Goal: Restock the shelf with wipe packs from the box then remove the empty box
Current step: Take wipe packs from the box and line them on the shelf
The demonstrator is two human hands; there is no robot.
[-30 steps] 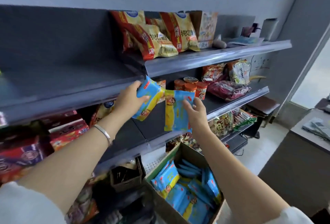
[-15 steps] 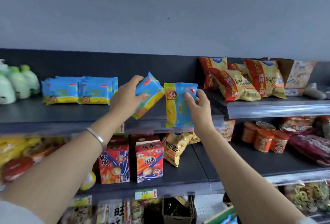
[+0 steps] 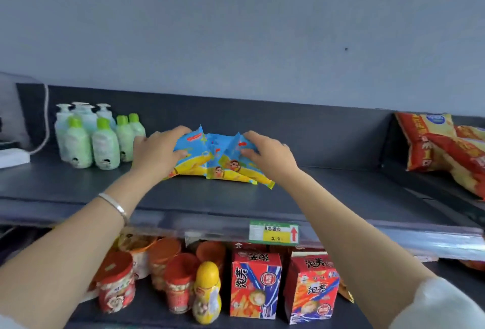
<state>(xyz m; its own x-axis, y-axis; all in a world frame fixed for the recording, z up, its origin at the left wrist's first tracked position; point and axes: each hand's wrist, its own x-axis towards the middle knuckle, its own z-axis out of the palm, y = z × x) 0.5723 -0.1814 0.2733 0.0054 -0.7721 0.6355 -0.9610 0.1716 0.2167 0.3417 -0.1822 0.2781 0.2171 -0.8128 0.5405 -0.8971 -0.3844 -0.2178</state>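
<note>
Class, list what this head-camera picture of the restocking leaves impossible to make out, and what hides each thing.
Hidden: the count of wipe packs, since the left hand and right hand cover the pile's ends in the head view.
Too small: the print on the price label, blurred in the head view.
Cut off: the snack bags, by the head view's right edge.
Out of frame: the box, so its contents cannot be judged.

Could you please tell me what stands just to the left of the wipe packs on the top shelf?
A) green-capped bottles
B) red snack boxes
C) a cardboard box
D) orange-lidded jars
A: the green-capped bottles stand on the top shelf, just left of the wipe packs.
</note>
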